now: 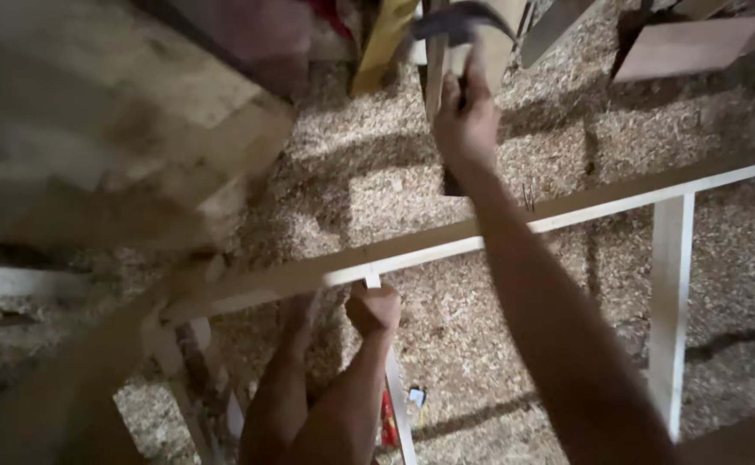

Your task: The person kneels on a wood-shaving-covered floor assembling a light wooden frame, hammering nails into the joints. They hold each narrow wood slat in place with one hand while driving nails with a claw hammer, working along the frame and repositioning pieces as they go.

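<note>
The right hand (466,120) is raised above a long wooden rail (498,231), its fingers wrapped tight round the handle of a hammer (456,26) whose dark head points up near the top of the view. The left hand (374,308) is curled shut round a thin white upright (392,362) just under the rail, where the two pieces meet. Sawdust (377,164) covers the floor below, and another white post (670,301) stands well to the right.
</note>
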